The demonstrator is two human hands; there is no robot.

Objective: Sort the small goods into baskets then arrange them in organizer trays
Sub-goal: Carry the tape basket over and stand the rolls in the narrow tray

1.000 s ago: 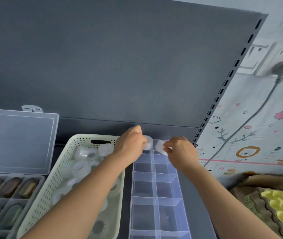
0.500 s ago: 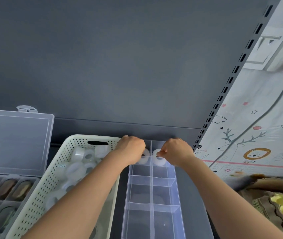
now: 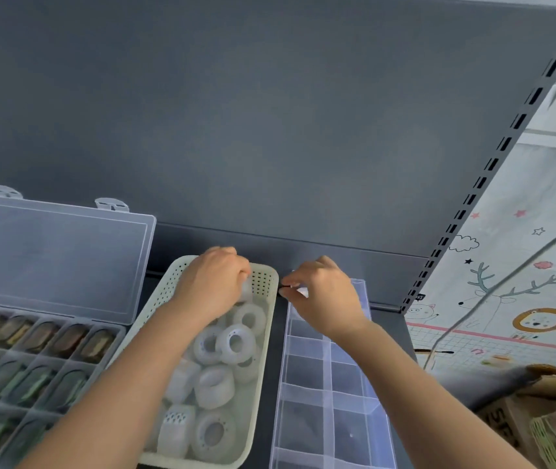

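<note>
A pale green perforated basket (image 3: 264,282) holds several white translucent rings (image 3: 236,343). My left hand (image 3: 214,282) reaches into the basket's far end, its fingers curled round one ring (image 3: 245,290). To the right of the basket lies a clear organizer tray (image 3: 324,394) with bare compartments. My right hand (image 3: 325,299) hovers over the tray's far end and pinches a white ring (image 3: 300,292) above the far-left compartment. The hand hides most of that ring and the far compartments.
A clear organizer box (image 3: 33,336) with its lid (image 3: 53,252) raised sits at the left, filled with brown and green goods. A dark shelf back panel (image 3: 270,130) rises behind. At the right are a patterned mat (image 3: 506,299), a grey cable (image 3: 493,289) and a cardboard box (image 3: 540,418).
My left hand has moved from the tray's far end left into the basket and closed on a ring. My right hand stays at the tray's far end. The view has shifted right.
</note>
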